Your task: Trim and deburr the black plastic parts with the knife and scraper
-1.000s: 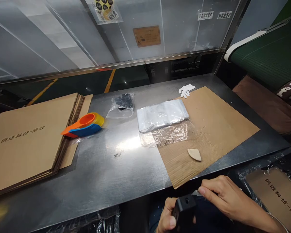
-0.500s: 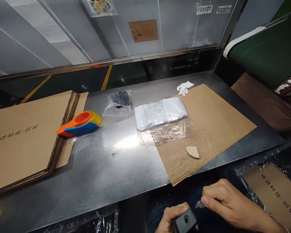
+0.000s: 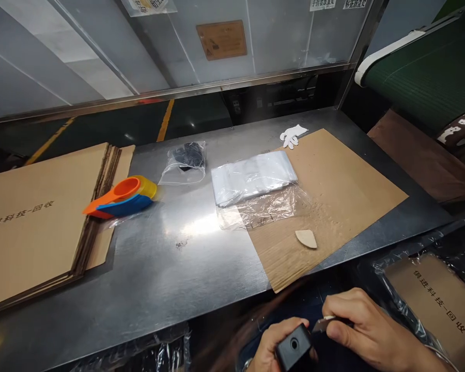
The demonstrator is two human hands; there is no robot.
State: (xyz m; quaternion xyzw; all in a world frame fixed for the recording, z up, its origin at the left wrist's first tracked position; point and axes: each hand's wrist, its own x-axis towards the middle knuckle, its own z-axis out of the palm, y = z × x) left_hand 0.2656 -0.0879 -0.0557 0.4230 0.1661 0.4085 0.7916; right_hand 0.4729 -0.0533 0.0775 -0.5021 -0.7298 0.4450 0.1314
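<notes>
At the lower edge of the head view, below the table's front edge, my left hand (image 3: 269, 342) is wrapped round a black rectangular block (image 3: 301, 352) with a round hole in its end face. My right hand (image 3: 366, 325) is beside it, thumb and fingers pinched on a small knife blade (image 3: 321, 324). The blade's grey tip points left, close to the block; I cannot tell if they touch. Most of the knife's handle is hidden in the fingers. Above the hands, a cream wedge-shaped piece (image 3: 306, 239) lies on a flat cardboard sheet (image 3: 356, 181).
On the metal table (image 3: 201, 289) are clear plastic bags (image 3: 253, 175), a bagged black item (image 3: 191, 155), a white glove (image 3: 293, 135) and orange, yellow and blue tape-like rings (image 3: 126, 196). Stacked cardboard (image 3: 31, 222) stands left. A plastic-lined carton (image 3: 437, 305) is at right, below a green conveyor (image 3: 418, 77).
The black block has tilted and moved slightly up in my left hand. My right thumb has moved lower and more of the blade shows. The whole view has shifted a little.
</notes>
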